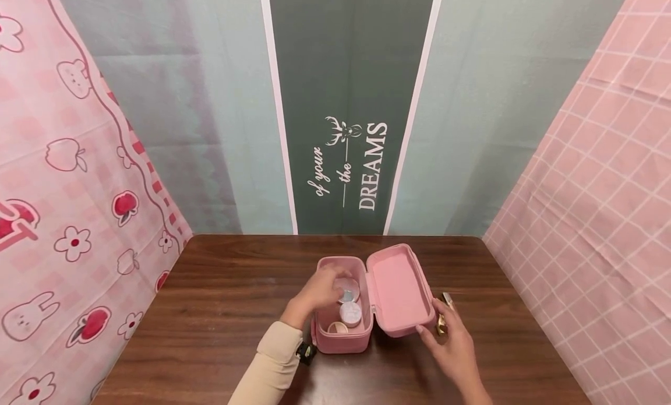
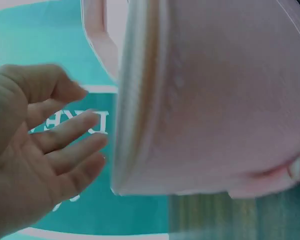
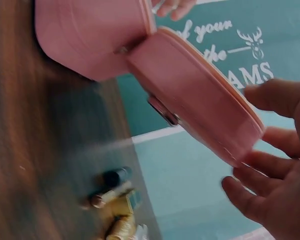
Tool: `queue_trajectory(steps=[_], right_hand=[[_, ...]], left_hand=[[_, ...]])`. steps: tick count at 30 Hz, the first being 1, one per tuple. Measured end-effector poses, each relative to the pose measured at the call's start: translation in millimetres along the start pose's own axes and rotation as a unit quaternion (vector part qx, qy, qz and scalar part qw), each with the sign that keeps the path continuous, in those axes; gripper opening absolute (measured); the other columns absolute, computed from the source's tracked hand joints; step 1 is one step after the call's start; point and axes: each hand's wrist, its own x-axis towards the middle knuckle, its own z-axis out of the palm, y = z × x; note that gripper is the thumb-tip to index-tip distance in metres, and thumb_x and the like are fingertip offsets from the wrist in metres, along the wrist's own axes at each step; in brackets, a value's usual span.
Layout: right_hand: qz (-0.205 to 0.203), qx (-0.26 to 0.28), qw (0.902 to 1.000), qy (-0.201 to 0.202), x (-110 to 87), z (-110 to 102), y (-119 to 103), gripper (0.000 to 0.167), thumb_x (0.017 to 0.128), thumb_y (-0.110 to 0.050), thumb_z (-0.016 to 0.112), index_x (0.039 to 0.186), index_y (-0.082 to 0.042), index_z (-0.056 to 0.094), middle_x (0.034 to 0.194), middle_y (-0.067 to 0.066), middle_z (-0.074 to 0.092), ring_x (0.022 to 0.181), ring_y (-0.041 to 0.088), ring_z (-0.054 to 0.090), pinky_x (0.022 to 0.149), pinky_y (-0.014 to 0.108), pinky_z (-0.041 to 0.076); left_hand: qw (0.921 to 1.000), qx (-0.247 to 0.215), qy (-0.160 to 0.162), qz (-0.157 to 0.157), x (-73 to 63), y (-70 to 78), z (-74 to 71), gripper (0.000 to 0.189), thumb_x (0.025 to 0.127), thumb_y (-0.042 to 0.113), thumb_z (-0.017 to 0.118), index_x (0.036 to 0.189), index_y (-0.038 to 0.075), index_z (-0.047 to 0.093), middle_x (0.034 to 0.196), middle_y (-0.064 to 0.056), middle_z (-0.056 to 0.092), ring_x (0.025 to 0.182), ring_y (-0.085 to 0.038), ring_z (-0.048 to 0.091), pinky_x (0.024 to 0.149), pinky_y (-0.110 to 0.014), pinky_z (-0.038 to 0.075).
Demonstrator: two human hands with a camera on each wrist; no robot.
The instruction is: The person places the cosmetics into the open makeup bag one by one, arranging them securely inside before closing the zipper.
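A pink cosmetic case (image 1: 343, 342) stands on the table, its lid (image 1: 401, 291) swung out to the right and tilted. Inside lie a round clear-topped container (image 1: 347, 289), a white round container (image 1: 350, 314) and a compact-like round item (image 1: 338, 327). My left hand (image 1: 324, 285) is over the case's interior, by the clear-topped container. In the left wrist view, that hand (image 2: 45, 145) has loosely bent fingers with nothing between them. My right hand (image 1: 453, 344) holds the lid's outer edge, with thumb and fingers around it in the right wrist view.
Gold and dark cosmetic tubes (image 3: 121, 200) lie on the brown wooden table (image 1: 220, 312), right of the lid and partly behind my right hand in the head view. A printed cloth backdrop (image 1: 346, 73) rises behind the table, with pink cloths at both sides.
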Motion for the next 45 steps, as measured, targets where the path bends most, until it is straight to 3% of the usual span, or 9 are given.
queue_trajectory(steps=[3, 7, 13, 18, 23, 30, 36, 41, 45], right_hand=[[-0.004, 0.028, 0.9987, 0.043, -5.3, 5.0, -1.3, 0.058, 0.064, 0.007, 0.078, 0.117, 0.009, 0.055, 0.119, 0.022, 0.055, 0.108, 0.014, 0.052, 0.081, 0.004, 0.033], [-0.005, 0.061, 0.9919, 0.111, -14.4, 11.8, -4.4, 0.055, 0.066, 0.012, 0.071, 0.118, 0.011, 0.055, 0.12, 0.025, 0.054, 0.11, -0.003, 0.044, 0.079, 0.005, 0.036], [0.004, 0.068, 0.9832, 0.17, -22.0, 24.4, -7.5, 0.057, 0.066, 0.017, 0.069, 0.12, 0.012, 0.052, 0.121, 0.026, 0.052, 0.111, 0.004, 0.046, 0.082, 0.006, 0.035], [-0.021, 0.09, 0.9782, 0.186, -22.7, 35.4, -5.1, 0.061, 0.059, 0.021, 0.071, 0.117, 0.015, 0.053, 0.118, 0.029, 0.053, 0.112, 0.005, 0.046, 0.083, 0.007, 0.036], [-0.01, 0.082, 0.9793, 0.185, -22.5, 37.5, -5.1, 0.057, 0.06, 0.019, 0.072, 0.114, 0.01, 0.058, 0.113, 0.025, 0.056, 0.099, 0.011, 0.051, 0.08, 0.007, 0.036], [0.029, 0.08, 0.9836, 0.159, -23.4, 32.7, -6.2, 0.052, 0.066, 0.014, 0.073, 0.115, 0.009, 0.057, 0.113, 0.021, 0.056, 0.102, 0.004, 0.049, 0.079, 0.009, 0.037], [0.024, 0.082, 0.9825, 0.165, -22.2, 33.6, -4.5, 0.051, 0.064, 0.016, 0.073, 0.112, 0.01, 0.058, 0.11, 0.021, 0.057, 0.098, 0.006, 0.051, 0.079, 0.008, 0.037], [0.01, 0.074, 0.9792, 0.189, -18.2, 34.4, -3.3, 0.05, 0.061, 0.018, 0.073, 0.108, 0.012, 0.059, 0.106, 0.023, 0.058, 0.094, 0.004, 0.051, 0.078, 0.008, 0.038], [0.021, 0.055, 0.9794, 0.193, -11.1, 34.0, -1.7, 0.047, 0.061, 0.017, 0.073, 0.106, 0.011, 0.061, 0.105, 0.023, 0.06, 0.093, 0.01, 0.054, 0.081, 0.006, 0.037]], left_hand=[[0.9976, -0.003, 0.067, -0.017, -3.2, -8.4, 0.3, 0.035, 0.074, -0.001, 0.064, 0.108, 0.001, 0.063, 0.108, -0.014, 0.058, 0.105, -0.031, 0.052, 0.09, -0.043, 0.041], [0.9904, -0.014, 0.125, -0.058, -6.8, -21.1, 4.0, 0.039, 0.074, 0.001, 0.067, 0.113, 0.001, 0.062, 0.112, -0.019, 0.054, 0.105, -0.036, 0.051, 0.089, -0.048, 0.041], [0.9764, -0.06, 0.177, -0.109, -8.9, -40.8, 12.3, 0.043, 0.076, -0.001, 0.067, 0.117, -0.005, 0.056, 0.109, -0.022, 0.056, 0.101, -0.036, 0.054, 0.087, -0.048, 0.043], [0.9588, -0.151, 0.19, -0.147, -11.3, -50.7, 20.1, 0.04, 0.081, -0.005, 0.061, 0.12, -0.004, 0.054, 0.107, -0.022, 0.059, 0.094, -0.034, 0.057, 0.082, -0.047, 0.045], [0.9427, -0.211, 0.208, -0.153, -14.4, -56.2, 26.6, 0.038, 0.084, -0.005, 0.057, 0.121, -0.003, 0.053, 0.11, -0.024, 0.058, 0.097, -0.038, 0.058, 0.083, -0.048, 0.045], [0.9402, -0.214, 0.218, -0.149, -15.9, -61.5, 33.1, 0.038, 0.083, -0.005, 0.056, 0.122, 0.0, 0.054, 0.111, -0.022, 0.058, 0.096, -0.036, 0.058, 0.082, -0.047, 0.046], [0.9359, -0.23, 0.218, -0.155, -17.9, -61.5, 33.0, 0.038, 0.085, -0.004, 0.056, 0.122, 0.001, 0.054, 0.112, -0.021, 0.058, 0.099, -0.035, 0.058, 0.084, -0.048, 0.045], [0.9279, -0.266, 0.212, -0.154, -21.9, -59.4, 33.2, 0.041, 0.085, -0.004, 0.054, 0.126, -0.001, 0.05, 0.116, -0.024, 0.056, 0.104, -0.038, 0.055, 0.087, -0.049, 0.043], [0.9162, -0.306, 0.203, -0.161, -26.1, -57.7, 34.2, 0.048, 0.083, -0.006, 0.054, 0.13, -0.004, 0.044, 0.12, -0.026, 0.052, 0.108, -0.041, 0.052, 0.087, -0.048, 0.043]])
